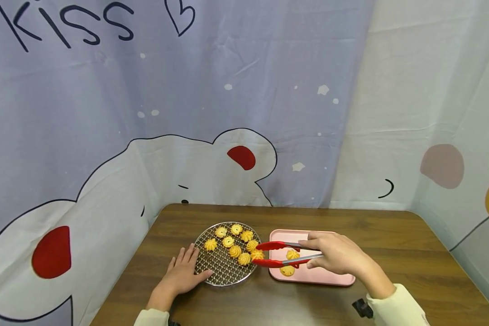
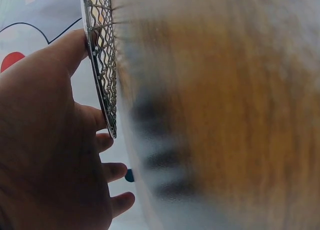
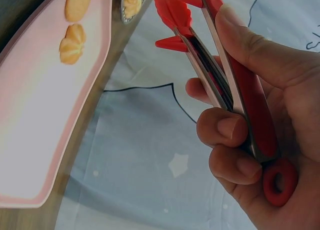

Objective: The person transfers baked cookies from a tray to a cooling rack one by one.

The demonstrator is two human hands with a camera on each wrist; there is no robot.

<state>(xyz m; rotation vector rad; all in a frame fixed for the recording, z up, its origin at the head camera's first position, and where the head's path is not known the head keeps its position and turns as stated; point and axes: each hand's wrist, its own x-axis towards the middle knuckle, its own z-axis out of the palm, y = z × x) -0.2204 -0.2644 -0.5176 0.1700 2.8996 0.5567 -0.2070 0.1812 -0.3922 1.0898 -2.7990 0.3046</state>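
Note:
My right hand (image 1: 342, 254) grips a pair of metal tongs (image 3: 255, 110) with red tips and a red ring at the end. In the head view, the spread tips lie on either side of a golden piped cookie (image 1: 257, 255) at the right edge of a round wire rack (image 1: 220, 270); whether they touch it I cannot tell. Several more swirled cookies (image 1: 235, 251) lie on the rack. With fingers spread, my left hand (image 1: 182, 275) rests at the rack's left rim. Two cookies (image 3: 73, 44) lie on a pink tray (image 3: 37, 165), partly behind the tongs in the head view.
Rack and tray stand side by side on a brown wooden table (image 1: 309, 303). A printed curtain (image 1: 293, 113) hangs behind and to the right of the table. A black strap (image 1: 362, 308) shows at the right sleeve.

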